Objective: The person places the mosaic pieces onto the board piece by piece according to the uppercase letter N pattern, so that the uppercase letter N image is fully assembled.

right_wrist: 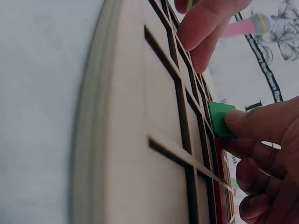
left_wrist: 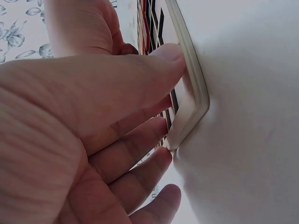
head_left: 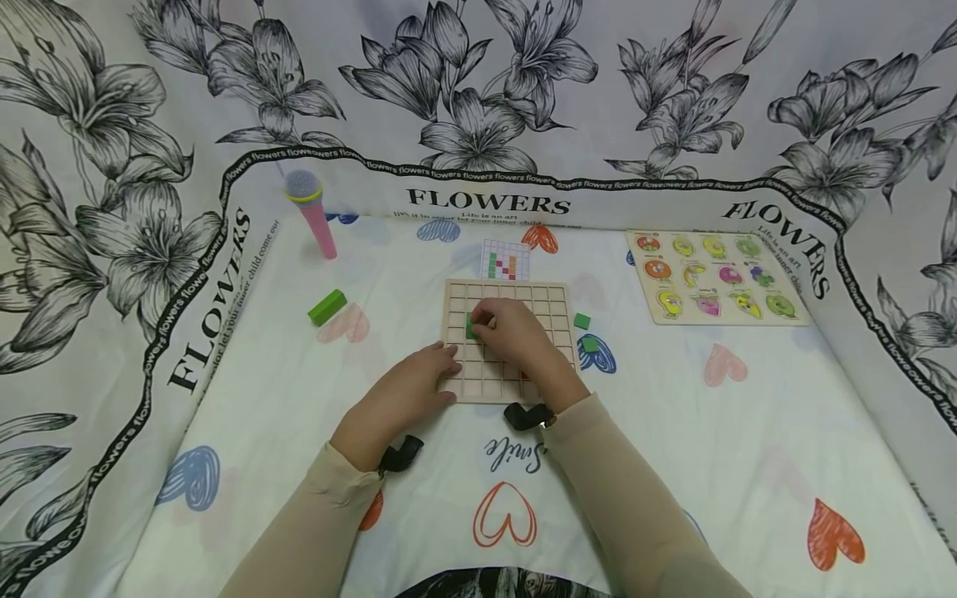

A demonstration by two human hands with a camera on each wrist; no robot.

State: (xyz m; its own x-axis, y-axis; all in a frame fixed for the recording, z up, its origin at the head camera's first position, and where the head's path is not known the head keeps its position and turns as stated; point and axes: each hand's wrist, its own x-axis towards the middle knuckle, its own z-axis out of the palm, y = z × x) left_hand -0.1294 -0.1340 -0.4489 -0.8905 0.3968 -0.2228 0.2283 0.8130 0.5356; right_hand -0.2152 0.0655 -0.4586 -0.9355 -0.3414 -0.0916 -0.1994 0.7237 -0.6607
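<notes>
A light wooden grid board lies on the cloth in front of me. My right hand is over its upper left part. Between thumb and fingers it pinches a green square tile, held on edge at the grid. Just beyond this tile, red shows in the cells. My left hand rests along the board's left edge, fingers extended. Its thumb lies on the board's rim in the left wrist view. Two loose green tiles lie right of the board.
Behind the board lies a small pattern card with coloured squares. To the left are a green block and a pink toy microphone. A fruit picture board lies at the back right. Flower-printed fabric rises behind.
</notes>
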